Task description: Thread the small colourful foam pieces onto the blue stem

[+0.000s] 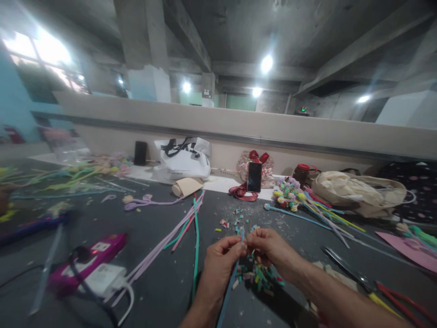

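Observation:
In the head view my left hand (221, 262) is closed in a pinch around a light blue pipe cleaner (229, 291). The stem's upper end shows just above the thumb, and its long tail runs down toward me. Right beside that end, my right hand (271, 248) is also closed, thumb and fingers pressed together; what lies between them is hidden. The fingertips of both hands almost touch. Beneath and beyond the hands, small cut bits (261, 278) in green, yellow, red and blue are scattered over the dark table (164, 282).
Purple pipe cleaners (164, 239) and a green one (196, 237) lie left, near a magenta power strip (99, 255). A phone (254, 176) stands ahead. On the right are a flower bunch (288, 193), scissors (348, 269) and red-handled pliers (403, 296). A white bag (184, 159) stands behind.

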Motion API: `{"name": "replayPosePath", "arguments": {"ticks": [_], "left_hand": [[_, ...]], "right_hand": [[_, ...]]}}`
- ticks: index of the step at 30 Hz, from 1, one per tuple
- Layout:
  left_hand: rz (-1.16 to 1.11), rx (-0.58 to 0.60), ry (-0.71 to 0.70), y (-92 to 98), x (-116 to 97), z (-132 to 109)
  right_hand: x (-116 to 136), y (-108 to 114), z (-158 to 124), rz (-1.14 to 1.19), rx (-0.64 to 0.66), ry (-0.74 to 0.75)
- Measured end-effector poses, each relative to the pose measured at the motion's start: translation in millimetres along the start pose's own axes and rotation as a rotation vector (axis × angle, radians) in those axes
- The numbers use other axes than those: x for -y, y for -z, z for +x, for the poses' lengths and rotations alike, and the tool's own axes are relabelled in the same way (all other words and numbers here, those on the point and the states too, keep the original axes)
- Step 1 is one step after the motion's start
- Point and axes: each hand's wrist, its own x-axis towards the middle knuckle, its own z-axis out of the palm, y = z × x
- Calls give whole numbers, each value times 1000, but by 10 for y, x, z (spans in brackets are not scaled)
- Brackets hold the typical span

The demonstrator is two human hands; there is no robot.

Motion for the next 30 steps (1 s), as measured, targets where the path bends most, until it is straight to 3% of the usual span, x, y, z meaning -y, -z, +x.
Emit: {"name": "replayPosePath", "arguments": {"ticks": [6,12,16,20,30], "left_hand": [[17,-19,48,18,32,50],[-126,-138,89,34,6,50],[-124,-112,76,24,11,36],[-94,-81,67,16,33,34],[104,-259,-168,75,21,58]], "right_hand": [[8,3,-7,19,61,-45],[46,99,-33,39,5,-38],[40,94,-38,92,-45,-25],[20,-14,-20,196,-72,-22],[-62,-373,103,278,-80,-37]]}}
